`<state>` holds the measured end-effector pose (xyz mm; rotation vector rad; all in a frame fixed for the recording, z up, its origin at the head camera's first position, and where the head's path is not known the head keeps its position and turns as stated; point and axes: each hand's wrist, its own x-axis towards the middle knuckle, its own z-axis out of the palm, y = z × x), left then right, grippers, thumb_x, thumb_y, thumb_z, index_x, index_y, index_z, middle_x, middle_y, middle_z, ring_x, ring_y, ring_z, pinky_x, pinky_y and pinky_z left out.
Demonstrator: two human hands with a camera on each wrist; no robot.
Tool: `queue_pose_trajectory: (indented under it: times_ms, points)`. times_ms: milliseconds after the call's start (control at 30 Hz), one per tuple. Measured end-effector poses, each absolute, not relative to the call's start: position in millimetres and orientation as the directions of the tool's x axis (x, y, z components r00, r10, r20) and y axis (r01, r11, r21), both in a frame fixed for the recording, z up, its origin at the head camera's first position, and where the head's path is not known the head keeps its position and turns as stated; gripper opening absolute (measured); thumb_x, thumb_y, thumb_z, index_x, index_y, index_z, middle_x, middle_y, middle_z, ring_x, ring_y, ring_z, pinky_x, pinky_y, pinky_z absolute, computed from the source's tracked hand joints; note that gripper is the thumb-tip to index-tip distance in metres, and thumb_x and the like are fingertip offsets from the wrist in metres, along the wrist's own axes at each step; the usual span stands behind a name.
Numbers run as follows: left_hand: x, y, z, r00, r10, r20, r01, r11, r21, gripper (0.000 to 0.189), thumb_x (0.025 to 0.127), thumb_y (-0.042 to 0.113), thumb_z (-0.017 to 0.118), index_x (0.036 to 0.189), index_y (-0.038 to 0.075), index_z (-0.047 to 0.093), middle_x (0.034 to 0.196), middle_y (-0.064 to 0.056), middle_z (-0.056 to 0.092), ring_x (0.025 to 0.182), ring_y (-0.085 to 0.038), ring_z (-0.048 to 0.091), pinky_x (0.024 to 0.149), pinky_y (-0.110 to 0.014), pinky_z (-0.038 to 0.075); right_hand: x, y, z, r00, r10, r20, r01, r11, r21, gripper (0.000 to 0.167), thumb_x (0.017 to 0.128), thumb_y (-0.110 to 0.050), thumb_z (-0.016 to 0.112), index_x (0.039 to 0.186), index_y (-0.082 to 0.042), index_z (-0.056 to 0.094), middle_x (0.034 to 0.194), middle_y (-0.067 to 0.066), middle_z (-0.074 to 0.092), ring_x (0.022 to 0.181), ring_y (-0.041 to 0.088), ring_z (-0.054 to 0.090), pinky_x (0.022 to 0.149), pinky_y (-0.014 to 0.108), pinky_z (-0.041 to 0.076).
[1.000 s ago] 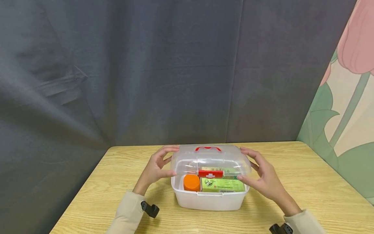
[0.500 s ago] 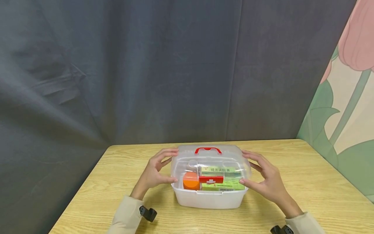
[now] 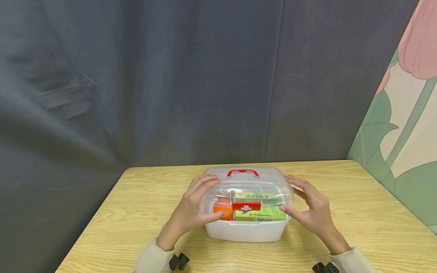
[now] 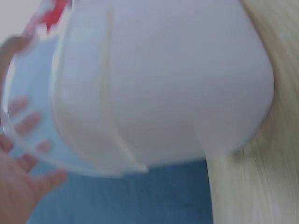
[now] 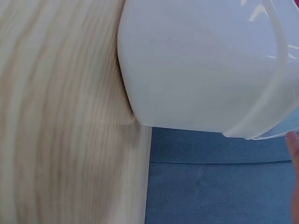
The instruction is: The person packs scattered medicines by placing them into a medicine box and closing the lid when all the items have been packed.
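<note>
A first-aid box with a white base (image 3: 246, 232) stands on the table, its clear lid (image 3: 269, 185) lowered over it. The lid's red latch (image 3: 246, 206), marked with a white cross, sits above the front rim. My left hand (image 3: 191, 208) reaches over the lid's left end, fingers extended on top and thumb in front. At the other end, my right hand (image 3: 312, 208) holds the lid between thumb and fingers. Through the plastic show an orange cap (image 3: 222, 206) and green medicine boxes (image 3: 259, 214). In the left wrist view, fingers (image 4: 28, 123) are spread behind the lid, blurred.
The wooden table (image 3: 136, 212) extends to both sides of the box. A dark grey curtain (image 3: 205, 83) hangs behind its far edge, and a wall painted with flowers (image 3: 409, 132) stands at the right. A red carry handle (image 3: 243, 172) tops the lid.
The lid has come down over the base. My left hand has slid inward from the lid's left edge toward the latch. My right hand stays at the right end.
</note>
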<state>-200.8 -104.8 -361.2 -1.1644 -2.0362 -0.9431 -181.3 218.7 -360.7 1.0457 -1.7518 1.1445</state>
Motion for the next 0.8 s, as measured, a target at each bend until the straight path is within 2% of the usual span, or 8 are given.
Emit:
queue_pose_trajectory:
  times_ms: [67, 167, 500, 667, 800]
  points:
    - [-197, -97, -360, -0.408, 0.438, 0.801, 0.88, 0.421, 0.219, 0.067, 0.066, 0.016, 0.088, 0.124, 0.002, 0.058, 0.127, -0.011, 0.057, 0.122, -0.035, 0.048, 0.106, -0.044, 0.037, -181, 218, -360, -0.355, -0.207, 0.912, -0.919, 0.254, -0.3, 0.065, 0.083, -0.031, 0.077, 0.112, 0.022, 0.055, 0.113, 0.035, 0.058, 0.118, 0.02, 0.056, 0.086, 0.023, 0.049]
    - [-193, -90, -361, -0.401, 0.397, 0.826, 0.858, 0.478, 0.187, 0.064, 0.065, 0.014, 0.087, 0.121, 0.001, 0.059, 0.125, -0.011, 0.059, 0.12, -0.035, 0.05, 0.105, -0.043, 0.038, -180, 217, -359, -0.352, -0.203, 0.914, -0.922, 0.246, -0.3, 0.064, 0.083, -0.03, 0.078, 0.112, 0.023, 0.054, 0.113, 0.035, 0.057, 0.118, 0.021, 0.056, 0.087, 0.023, 0.05]
    - [-187, -86, -368, -0.438, 0.339, 0.833, 0.834, 0.5, 0.235, 0.067, 0.062, 0.022, 0.091, 0.119, 0.004, 0.062, 0.124, -0.01, 0.06, 0.12, -0.032, 0.051, 0.102, -0.047, 0.041, -181, 217, -364, -0.322, -0.203, 0.925, -0.935, 0.22, -0.277, 0.064, 0.081, -0.027, 0.08, 0.11, 0.023, 0.055, 0.111, 0.035, 0.058, 0.117, 0.023, 0.056, 0.087, 0.024, 0.05]
    - [-183, -87, -371, -0.517, 0.315, 0.796, 0.799, 0.513, 0.315, 0.075, 0.062, 0.026, 0.092, 0.125, 0.005, 0.058, 0.133, -0.011, 0.053, 0.129, -0.033, 0.042, 0.1, -0.049, 0.042, -180, 218, -367, -0.326, -0.205, 0.923, -0.933, 0.23, -0.278, 0.064, 0.081, -0.028, 0.08, 0.111, 0.023, 0.055, 0.112, 0.035, 0.058, 0.118, 0.023, 0.056, 0.087, 0.024, 0.049]
    - [-180, -88, -375, -0.617, 0.284, 0.734, 0.743, 0.517, 0.425, 0.093, 0.06, 0.03, 0.093, 0.137, 0.006, 0.047, 0.146, -0.012, 0.04, 0.134, -0.029, 0.035, 0.097, -0.052, 0.044, -178, 218, -370, -0.323, -0.212, 0.922, -0.933, 0.233, -0.273, 0.064, 0.08, -0.027, 0.081, 0.111, 0.022, 0.056, 0.113, 0.035, 0.058, 0.117, 0.024, 0.056, 0.088, 0.024, 0.049]
